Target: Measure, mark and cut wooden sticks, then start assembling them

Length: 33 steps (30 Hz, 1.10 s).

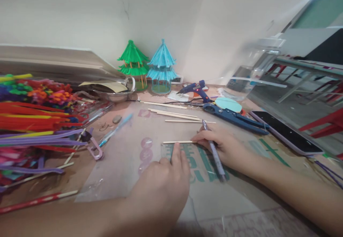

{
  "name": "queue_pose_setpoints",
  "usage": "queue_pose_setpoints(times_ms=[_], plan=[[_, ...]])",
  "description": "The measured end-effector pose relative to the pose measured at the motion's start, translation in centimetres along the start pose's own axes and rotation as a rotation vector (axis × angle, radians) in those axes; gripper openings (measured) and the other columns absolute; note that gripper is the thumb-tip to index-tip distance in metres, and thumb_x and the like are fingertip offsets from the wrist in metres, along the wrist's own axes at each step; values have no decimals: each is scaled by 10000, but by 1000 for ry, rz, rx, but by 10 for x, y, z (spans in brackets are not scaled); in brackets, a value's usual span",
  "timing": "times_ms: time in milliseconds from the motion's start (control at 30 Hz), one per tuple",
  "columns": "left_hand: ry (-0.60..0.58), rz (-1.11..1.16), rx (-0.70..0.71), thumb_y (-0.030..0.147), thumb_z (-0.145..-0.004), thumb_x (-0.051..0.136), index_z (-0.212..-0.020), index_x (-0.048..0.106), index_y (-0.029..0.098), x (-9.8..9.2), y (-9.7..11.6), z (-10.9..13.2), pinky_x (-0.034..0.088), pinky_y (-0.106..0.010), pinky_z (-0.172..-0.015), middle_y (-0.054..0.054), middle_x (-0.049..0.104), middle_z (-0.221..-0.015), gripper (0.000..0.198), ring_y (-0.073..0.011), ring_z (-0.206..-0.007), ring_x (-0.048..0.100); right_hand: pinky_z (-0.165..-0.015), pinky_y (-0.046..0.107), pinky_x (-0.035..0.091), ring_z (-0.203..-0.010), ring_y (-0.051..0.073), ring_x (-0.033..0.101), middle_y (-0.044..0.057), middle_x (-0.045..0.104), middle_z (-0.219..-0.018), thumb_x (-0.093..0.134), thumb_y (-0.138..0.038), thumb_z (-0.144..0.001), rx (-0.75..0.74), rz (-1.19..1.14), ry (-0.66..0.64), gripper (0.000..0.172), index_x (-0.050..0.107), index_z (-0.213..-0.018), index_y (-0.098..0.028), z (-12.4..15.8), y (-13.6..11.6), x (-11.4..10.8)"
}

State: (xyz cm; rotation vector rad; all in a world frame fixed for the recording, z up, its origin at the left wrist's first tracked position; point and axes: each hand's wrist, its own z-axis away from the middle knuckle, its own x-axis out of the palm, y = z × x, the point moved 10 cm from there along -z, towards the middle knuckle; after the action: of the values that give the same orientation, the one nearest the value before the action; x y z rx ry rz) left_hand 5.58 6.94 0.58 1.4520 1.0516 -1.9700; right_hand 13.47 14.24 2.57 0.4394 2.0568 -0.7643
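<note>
A short thin wooden stick (184, 142) lies crosswise on a plastic-covered work sheet. My left hand (163, 183) rests on the sheet, index finger stretched out and its tip pressing at the stick's near edge; the other fingers are partly hidden. A faint clear straight-edged piece (164, 150) shows beneath that hand, too blurred to name. In my right hand (214, 140) a purple-grey pen (213, 151) slants between the fingers, while the fingertips touch the stick's right end. Several longer wooden sticks (174, 114) lie just beyond.
Bundles of coloured pipe cleaners (34, 112) fill the left side. A green model pavilion (133, 58) and a blue one (162, 62) stand by the wall. Behind my right hand are a glue gun (197, 90), dark blue cutters (233, 117), a phone (286, 131) and a clear container (249, 69).
</note>
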Motion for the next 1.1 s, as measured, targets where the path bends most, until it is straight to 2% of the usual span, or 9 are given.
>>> queue_pose_setpoints(times_ms=[167,367,567,1100], plan=[[-3,3,-16,11,-833,412,-1371,493,56,0,-2,-1,574,-304,-478,-328,412,-1391,546,-237,-655,728,-675,309,466,-797,211,597,73,628,-840,498,-216,-940,-7,3,-18,219,717,-955,-231,0,-1,2],[-19,71,-83,-27,-801,398,-1329,534,118,3,-9,-2,569,-308,-460,-286,367,-1444,564,-232,-638,728,-664,302,468,-780,204,598,69,622,-830,520,-217,-932,1,-4,-51,215,730,-973,-238,-1,-1,3],[-33,139,-90,-51,-774,382,-1273,557,112,3,-13,-2,577,-316,-477,-291,336,-1457,554,-233,-645,733,-664,303,462,-773,202,586,61,611,-815,527,-239,-932,-10,-9,-46,209,731,-970,-255,-2,0,4],[-77,112,-84,-28,-797,414,-1320,524,123,5,-10,-1,576,-289,-488,-298,363,-1449,555,-221,-662,736,-668,301,464,-793,207,596,70,613,-842,537,-202,-917,-25,-21,-38,204,731,-965,-243,-2,-4,4]])
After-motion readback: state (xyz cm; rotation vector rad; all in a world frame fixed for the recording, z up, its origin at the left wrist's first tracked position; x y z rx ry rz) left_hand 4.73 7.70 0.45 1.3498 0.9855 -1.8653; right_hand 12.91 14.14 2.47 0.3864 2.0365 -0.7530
